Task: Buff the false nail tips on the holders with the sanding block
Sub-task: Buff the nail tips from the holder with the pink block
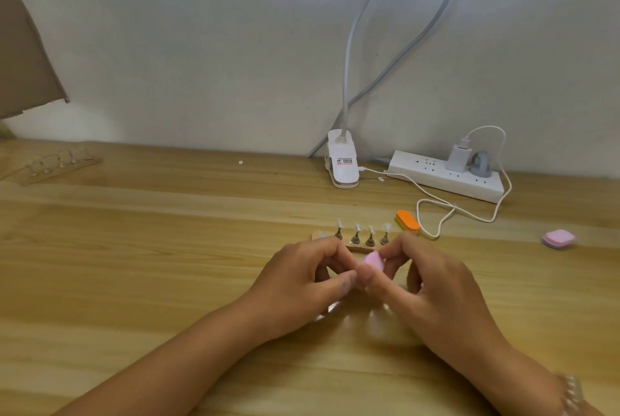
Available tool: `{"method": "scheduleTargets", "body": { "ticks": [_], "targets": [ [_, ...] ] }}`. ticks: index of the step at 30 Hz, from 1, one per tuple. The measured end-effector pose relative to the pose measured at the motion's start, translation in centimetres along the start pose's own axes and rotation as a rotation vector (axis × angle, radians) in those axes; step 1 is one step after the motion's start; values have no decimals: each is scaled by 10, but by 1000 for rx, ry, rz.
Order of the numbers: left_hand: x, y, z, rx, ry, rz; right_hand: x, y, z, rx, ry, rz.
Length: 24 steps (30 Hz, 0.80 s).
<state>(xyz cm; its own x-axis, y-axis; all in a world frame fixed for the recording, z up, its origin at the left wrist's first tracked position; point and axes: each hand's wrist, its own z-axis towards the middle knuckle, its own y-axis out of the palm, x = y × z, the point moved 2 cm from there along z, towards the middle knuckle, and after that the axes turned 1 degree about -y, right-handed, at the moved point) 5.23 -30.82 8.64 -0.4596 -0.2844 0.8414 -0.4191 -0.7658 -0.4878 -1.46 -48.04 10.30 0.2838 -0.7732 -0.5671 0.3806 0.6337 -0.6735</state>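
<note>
A small pink sanding block [373, 260] sits pinched in the fingertips of my right hand [432, 288] at the middle of the wooden desk. My left hand [302, 284] meets it with fingers curled, pinching something small that the fingers hide. Just behind both hands stands a strip base [355, 248] with several metal holders carrying clear false nail tips [357, 227].
An orange sanding block [407, 220] lies behind the holders and a pink one [558, 239] at the right. A clip lamp base [342, 160], a power strip [446, 177] and white cables stand at the wall. Another strip of holders [57, 164] lies far left.
</note>
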Motion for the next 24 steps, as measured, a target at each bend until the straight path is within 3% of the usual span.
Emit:
{"method": "scheduleTargets", "body": {
  "ticks": [3,13,17,21,24],
  "targets": [
    [-2,0,0,-16,-1,44,-6,4,-2,-63,-68,27],
    [-7,0,2,19,20,-5,1,1,1,8,5,57],
    [-5,-1,2,-10,30,24,-9,3,-3,-12,-103,-34],
    [-4,-1,2,9,50,28,3,0,0,44,20,37],
    [-5,-1,1,-22,56,84,-5,2,-2,-8,-68,-2]
  ]
}}
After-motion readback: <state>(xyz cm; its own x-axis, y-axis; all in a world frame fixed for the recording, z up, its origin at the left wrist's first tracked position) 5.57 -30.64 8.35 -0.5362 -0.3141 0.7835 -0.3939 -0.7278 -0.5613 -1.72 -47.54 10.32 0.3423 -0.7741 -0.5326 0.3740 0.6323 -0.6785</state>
